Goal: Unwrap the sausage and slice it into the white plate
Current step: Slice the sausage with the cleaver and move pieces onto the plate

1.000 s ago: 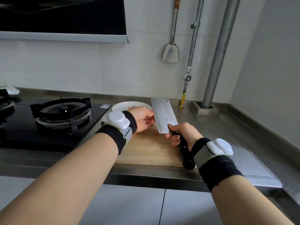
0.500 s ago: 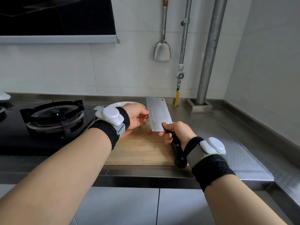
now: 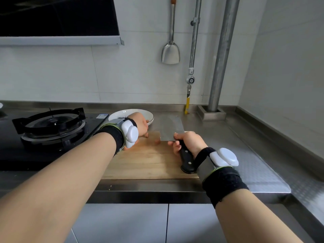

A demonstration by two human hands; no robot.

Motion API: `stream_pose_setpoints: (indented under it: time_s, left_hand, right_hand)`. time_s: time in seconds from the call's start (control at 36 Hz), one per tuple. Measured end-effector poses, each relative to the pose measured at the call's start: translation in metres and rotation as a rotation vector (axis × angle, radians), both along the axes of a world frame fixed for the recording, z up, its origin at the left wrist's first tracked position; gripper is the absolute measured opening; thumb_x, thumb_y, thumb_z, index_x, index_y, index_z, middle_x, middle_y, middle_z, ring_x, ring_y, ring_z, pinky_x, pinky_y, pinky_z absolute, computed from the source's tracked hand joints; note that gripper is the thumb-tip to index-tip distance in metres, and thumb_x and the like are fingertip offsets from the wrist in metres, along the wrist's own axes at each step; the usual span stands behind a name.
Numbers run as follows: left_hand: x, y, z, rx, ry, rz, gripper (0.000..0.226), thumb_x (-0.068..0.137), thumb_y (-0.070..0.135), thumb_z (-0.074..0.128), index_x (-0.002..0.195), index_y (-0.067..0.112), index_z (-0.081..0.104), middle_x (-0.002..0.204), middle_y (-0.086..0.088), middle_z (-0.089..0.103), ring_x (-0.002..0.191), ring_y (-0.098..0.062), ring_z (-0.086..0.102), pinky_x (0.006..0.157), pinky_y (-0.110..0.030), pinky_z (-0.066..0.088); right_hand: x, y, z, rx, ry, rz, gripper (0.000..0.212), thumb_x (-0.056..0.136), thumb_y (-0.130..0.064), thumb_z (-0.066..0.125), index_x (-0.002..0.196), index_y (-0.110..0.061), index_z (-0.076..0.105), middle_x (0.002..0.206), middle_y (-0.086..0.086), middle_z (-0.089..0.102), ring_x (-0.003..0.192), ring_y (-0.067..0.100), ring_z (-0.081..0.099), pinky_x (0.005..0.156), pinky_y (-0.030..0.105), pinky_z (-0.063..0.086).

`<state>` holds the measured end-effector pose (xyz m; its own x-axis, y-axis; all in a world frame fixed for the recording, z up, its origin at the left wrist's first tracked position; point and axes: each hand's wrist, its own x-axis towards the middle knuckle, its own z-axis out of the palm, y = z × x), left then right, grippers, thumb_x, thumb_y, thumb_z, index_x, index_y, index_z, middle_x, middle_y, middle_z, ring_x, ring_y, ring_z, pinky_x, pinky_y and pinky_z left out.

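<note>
Here, mid-frame, the right hand grips the cleaver by its handle, blade touching a pink sausage end on the board. The sausage seemingly runs leftward under the left hand, whose fingers are hidden, below the plate.

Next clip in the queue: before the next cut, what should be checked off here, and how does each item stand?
1. Grip on the cleaver: ok, the right hand wraps its handle.
2. The cutting board flat on the counter: ok.
3. The white plate close behind the board: ok.
4. Gap between the left hand and the cleaver: ok.
5. Wrapper fully off: cannot tell; only a pink sausage piece shows beside the cleaver.
6. Sausage held steady: cannot tell, left fingers hidden.
</note>
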<state>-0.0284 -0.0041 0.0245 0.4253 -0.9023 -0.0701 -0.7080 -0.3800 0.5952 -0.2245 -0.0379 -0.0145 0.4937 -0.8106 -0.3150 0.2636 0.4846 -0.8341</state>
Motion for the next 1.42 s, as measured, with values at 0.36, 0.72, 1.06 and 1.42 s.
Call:
stream_pose_setpoints:
  time_s: [0.36,0.72,1.06,1.42]
  left_hand:
    - [-0.021,-0.003,-0.005,0.033,-0.177,-0.383,0.018,0.071,0.028,0.082,0.069,0.031,0.065,0.075,0.012,0.067,0.068,-0.01,0.063,0.064,-0.022,0.05]
    - [-0.008,-0.005,-0.013,-0.018,-0.068,-0.3,0.009,0.074,0.026,0.078,0.082,0.027,0.073,0.085,-0.012,0.074,0.061,-0.018,0.064,0.081,-0.043,0.059]
    - [-0.003,-0.001,-0.007,0.008,-0.117,-0.306,0.014,0.09,0.02,0.057,0.087,0.024,0.071,0.078,-0.003,0.076,0.068,-0.016,0.063,0.093,-0.042,0.053]
    - [-0.002,0.016,0.005,0.068,-0.32,-0.494,0.035,0.075,0.009,0.067,0.101,0.033,0.071,0.081,0.026,0.068,0.065,0.007,0.061,0.093,-0.031,0.05]
  right_hand:
    - [-0.001,-0.001,0.0,0.035,-0.033,0.003,0.007,0.099,-0.007,0.049,0.097,0.0,0.05,0.059,0.017,0.066,0.035,0.01,0.046,0.035,0.016,0.039]
    - [-0.002,-0.002,0.001,0.079,-0.101,-0.047,0.005,0.098,-0.005,0.049,0.095,-0.002,0.047,0.058,0.018,0.066,0.035,0.012,0.048,0.033,0.017,0.039]
    - [0.001,0.004,0.002,-0.039,0.04,-0.046,0.008,0.097,-0.005,0.052,0.091,0.0,0.05,0.057,0.018,0.066,0.035,0.011,0.048,0.037,0.017,0.041]
    - [-0.023,0.008,0.023,0.169,-0.287,0.088,0.011,0.099,-0.014,0.049,0.092,-0.007,0.045,0.062,0.01,0.058,0.035,0.008,0.045,0.03,0.015,0.039]
